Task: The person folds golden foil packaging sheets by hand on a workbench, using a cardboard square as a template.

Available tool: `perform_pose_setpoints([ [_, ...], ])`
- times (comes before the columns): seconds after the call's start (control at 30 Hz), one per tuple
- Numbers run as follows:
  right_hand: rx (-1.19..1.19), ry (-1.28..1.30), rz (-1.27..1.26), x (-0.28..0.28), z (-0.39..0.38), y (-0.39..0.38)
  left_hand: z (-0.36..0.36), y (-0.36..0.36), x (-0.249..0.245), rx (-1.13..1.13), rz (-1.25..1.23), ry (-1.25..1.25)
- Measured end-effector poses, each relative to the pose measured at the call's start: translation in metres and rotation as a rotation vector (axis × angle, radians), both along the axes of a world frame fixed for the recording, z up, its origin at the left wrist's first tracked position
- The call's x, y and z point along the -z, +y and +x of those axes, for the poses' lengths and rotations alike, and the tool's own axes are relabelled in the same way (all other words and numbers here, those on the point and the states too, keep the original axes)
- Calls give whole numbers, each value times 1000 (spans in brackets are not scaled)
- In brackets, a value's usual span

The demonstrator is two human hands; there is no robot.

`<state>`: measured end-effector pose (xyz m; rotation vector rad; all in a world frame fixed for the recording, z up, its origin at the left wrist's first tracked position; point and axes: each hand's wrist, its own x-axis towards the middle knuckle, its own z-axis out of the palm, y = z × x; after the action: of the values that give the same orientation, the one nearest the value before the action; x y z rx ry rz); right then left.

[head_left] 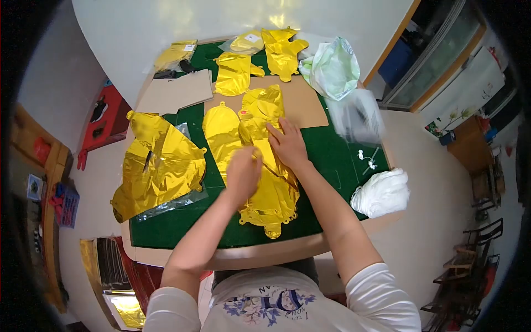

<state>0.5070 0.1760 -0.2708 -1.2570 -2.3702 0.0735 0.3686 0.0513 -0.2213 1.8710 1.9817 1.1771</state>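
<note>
A flat gold foil balloon lies folded in front of me on the green table top, its small tabs toward my body. My left hand is curled over the left side of this balloon, slightly blurred, with the fingers pinched together; what lies between them is hidden. Pressed on the upper right part of the foil, my right hand is flat with its fingers spread. Another gold foil piece reaches out just left of the balloon. Farther left, a larger flat gold balloon rests partly over clear plastic wrapping.
At the back are more gold balloons, cardboard sheets and a pale plastic bag. Clear plastic hangs by the right edge. Near it are small white pieces and a white bundle. The table's front edge is at my waist.
</note>
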Motion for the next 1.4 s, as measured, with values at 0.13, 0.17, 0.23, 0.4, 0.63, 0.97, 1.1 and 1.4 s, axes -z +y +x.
perform_pose_setpoints([
  [0.13, -7, -12, -21, -4, 1, -3, -28, 62, -9, -285, -405, -84],
  [0.17, -4, -13, -35, -6, 1, -3, -32, 71, -11, -301, -506, -131],
  [0.23, 3, -16, -60, -9, 1, -6, -40, 88, 5, -181, -547, -150],
  [0.4, 7, -5, -55, -8, 0, -4, -11, 84, 3, -266, -350, -100],
  [0.63, 7, -13, -8, -8, 0, -4, 5, 87, 15, -309, -254, -145],
  [0.97, 3, -9, 12, -5, 0, -5, -7, 98, 1, -405, -368, -372],
  [1.1, 2, -1, 10, -7, 0, -4, -18, 108, 8, -326, -549, -295],
  [1.4, -6, 8, -19, -5, 0, -4, -29, 104, -4, -280, -607, -107],
])
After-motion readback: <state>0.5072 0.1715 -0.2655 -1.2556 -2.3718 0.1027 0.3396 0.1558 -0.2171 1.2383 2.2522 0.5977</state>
